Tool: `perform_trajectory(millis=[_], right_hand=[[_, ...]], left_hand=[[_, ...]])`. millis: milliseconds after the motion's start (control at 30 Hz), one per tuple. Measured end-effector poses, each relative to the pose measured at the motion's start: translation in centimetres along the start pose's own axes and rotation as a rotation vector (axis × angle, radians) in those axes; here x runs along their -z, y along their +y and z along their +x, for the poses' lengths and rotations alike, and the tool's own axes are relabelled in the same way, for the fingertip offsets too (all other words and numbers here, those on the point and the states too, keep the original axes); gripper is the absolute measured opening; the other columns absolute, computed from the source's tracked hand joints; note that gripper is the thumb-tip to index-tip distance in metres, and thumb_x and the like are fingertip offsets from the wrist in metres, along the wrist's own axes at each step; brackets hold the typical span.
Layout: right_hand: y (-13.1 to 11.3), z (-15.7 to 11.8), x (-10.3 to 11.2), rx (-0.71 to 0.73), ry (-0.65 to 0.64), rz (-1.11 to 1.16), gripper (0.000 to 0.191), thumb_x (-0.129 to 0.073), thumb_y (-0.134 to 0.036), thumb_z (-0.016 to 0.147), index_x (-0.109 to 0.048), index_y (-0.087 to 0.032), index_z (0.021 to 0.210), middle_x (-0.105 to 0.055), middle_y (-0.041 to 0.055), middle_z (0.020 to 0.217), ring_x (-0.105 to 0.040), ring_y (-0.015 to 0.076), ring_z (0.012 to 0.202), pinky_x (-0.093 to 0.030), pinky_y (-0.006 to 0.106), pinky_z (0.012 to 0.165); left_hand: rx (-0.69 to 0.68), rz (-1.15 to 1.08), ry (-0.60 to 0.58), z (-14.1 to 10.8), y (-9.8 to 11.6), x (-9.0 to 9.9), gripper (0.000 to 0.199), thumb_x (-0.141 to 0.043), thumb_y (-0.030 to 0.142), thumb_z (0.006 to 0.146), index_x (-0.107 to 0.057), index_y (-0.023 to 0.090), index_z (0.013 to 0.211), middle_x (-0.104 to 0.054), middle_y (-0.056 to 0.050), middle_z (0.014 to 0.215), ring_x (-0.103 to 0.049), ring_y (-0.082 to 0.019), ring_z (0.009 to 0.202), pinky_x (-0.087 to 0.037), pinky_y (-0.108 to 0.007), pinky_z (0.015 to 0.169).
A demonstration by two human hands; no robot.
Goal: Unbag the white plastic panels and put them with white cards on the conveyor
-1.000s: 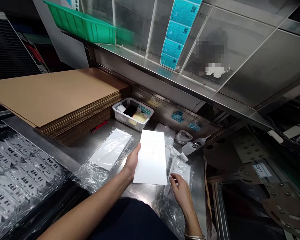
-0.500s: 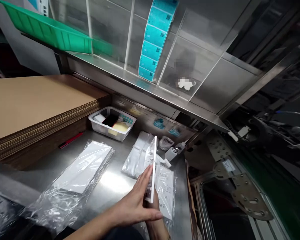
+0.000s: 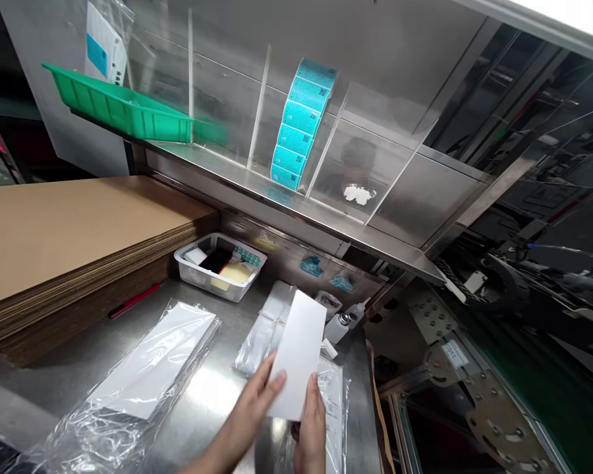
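Observation:
A white rectangular panel [image 3: 299, 359] is held tilted above the metal table, its plain face towards me. My left hand [image 3: 259, 398] grips its left edge, thumb on the face and fingers behind. At the lower right edge, my right hand [image 3: 312, 418] closes on it too; some of its fingers are hidden behind. Beneath and to the right lies a printed white sheet in clear plastic [image 3: 335, 408]. Clear plastic bags [image 3: 264, 326] lie behind the panel. To the left, white panels in a clear bag [image 3: 161, 359] rest on the table.
A white plastic tray [image 3: 202, 282] of small items stands by stacked cardboard [image 3: 93, 230]. A red-handled tool [image 3: 134, 301] lies near the stack. White bottles [image 3: 337, 327] stand at the back right. Above runs a metal shelf [image 3: 257, 187] with a green bin [image 3: 128, 118] and a blue label strip [image 3: 294, 138].
The panel has turned from edge-on to its plain face towards me. My right hand has come out from behind to its right edge. The camera view has tipped upward.

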State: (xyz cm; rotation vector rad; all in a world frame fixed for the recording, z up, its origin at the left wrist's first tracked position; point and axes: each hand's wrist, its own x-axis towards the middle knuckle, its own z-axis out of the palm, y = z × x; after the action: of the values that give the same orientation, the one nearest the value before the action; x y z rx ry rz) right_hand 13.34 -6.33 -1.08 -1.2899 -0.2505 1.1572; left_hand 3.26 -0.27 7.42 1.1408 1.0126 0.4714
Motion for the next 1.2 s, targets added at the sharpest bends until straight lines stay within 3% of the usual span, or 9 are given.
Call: perform_trajectory(millis=[67, 133, 233, 333, 433, 1000, 1100, 1200], right_hand=[[-1.4, -0.4, -0.1, -0.094, 0.024, 0.066, 0.042, -0.051, -0.054, 0.082, -0.054, -0.025, 0.111, -0.063, 0.0047, 0.099, -0.058, 0.0157, 0.072, -0.038, 0.022, 0.045], [-2.7, -1.0, -0.5, -0.116, -0.117, 0.142, 0.032, -0.063, -0.044, 0.077, -0.057, -0.024, 0.101, -0.061, 0.0010, 0.087, -0.050, 0.0107, 0.060, -0.036, 0.019, 0.046], [-3.9, -1.8, -1.4, -0.134, -0.298, 0.217, 0.030, -0.072, -0.034, 0.071, -0.059, -0.020, 0.095, -0.060, -0.0005, 0.080, -0.042, 0.0070, 0.055, -0.035, 0.017, 0.047], [-4.0, -2.4, -2.2, -0.170, -0.338, 0.196, 0.032, -0.074, -0.033, 0.068, -0.060, -0.017, 0.092, -0.061, 0.0015, 0.080, -0.042, 0.0075, 0.057, -0.034, 0.016, 0.044], [-3.8, -2.7, -2.5, -0.188, -0.352, 0.184, 0.030, -0.075, -0.033, 0.066, -0.060, -0.017, 0.086, -0.061, 0.0016, 0.078, -0.047, 0.0094, 0.061, -0.038, 0.017, 0.045], [-3.4, -2.9, -2.5, -0.203, -0.346, 0.200, 0.028, -0.076, -0.034, 0.063, -0.061, -0.018, 0.080, -0.061, 0.0014, 0.076, -0.051, 0.0118, 0.063, -0.043, 0.019, 0.047], [-3.1, -3.0, -2.4, -0.187, -0.346, 0.174, 0.026, -0.076, -0.034, 0.062, -0.060, -0.018, 0.075, -0.060, 0.0010, 0.074, -0.050, 0.0120, 0.061, -0.042, 0.020, 0.047], [-2.3, -3.0, -1.9, -0.099, -0.377, 0.081, 0.022, -0.076, -0.031, 0.062, -0.060, -0.017, 0.066, -0.059, 0.0002, 0.065, -0.051, 0.0130, 0.059, -0.043, 0.023, 0.052]], left_hand=[[0.021, -0.101, 0.192, 1.2, 0.4, 0.9, 0.059, -0.045, 0.055, 0.083, -0.043, 0.021, 0.130, -0.040, -0.006, 0.140, -0.035, -0.026, 0.128, -0.034, -0.034, 0.101], [0.014, -0.145, 0.262, 2.3, 0.1, 1.7, 0.056, -0.047, 0.058, 0.081, -0.054, 0.016, 0.118, -0.055, -0.010, 0.126, -0.051, -0.026, 0.112, -0.043, -0.032, 0.087], [0.062, -0.182, 0.229, 3.2, -1.4, 2.2, 0.056, -0.045, 0.062, 0.079, -0.061, 0.013, 0.101, -0.068, -0.009, 0.093, -0.061, -0.023, 0.081, -0.045, -0.028, 0.066], [0.057, -0.212, 0.192, 3.1, -2.8, 2.0, 0.051, -0.044, 0.061, 0.080, -0.062, 0.014, 0.088, -0.066, -0.005, 0.072, -0.059, -0.018, 0.066, -0.043, -0.026, 0.061], [0.050, -0.217, 0.191, 2.8, -3.3, 1.8, 0.046, -0.045, 0.058, 0.081, -0.060, 0.015, 0.081, -0.062, -0.002, 0.065, -0.057, -0.016, 0.061, -0.042, -0.025, 0.060], [0.044, -0.217, 0.205, 2.8, -4.3, 2.2, 0.044, -0.048, 0.059, 0.079, -0.059, 0.017, 0.079, -0.061, 0.000, 0.068, -0.056, -0.015, 0.064, -0.043, -0.026, 0.066], [0.001, -0.157, 0.107, 2.6, -3.6, 2.4, 0.056, -0.041, 0.063, 0.080, -0.055, 0.019, 0.113, -0.062, -0.007, 0.100, -0.058, -0.020, 0.089, -0.044, -0.030, 0.081], [-0.195, 0.069, -0.063, 2.3, -2.3, 3.3, 0.099, -0.055, 0.070, 0.066, -0.014, 0.022, 0.143, -0.029, -0.012, 0.143, -0.034, -0.029, 0.127, -0.030, -0.040, 0.103]])
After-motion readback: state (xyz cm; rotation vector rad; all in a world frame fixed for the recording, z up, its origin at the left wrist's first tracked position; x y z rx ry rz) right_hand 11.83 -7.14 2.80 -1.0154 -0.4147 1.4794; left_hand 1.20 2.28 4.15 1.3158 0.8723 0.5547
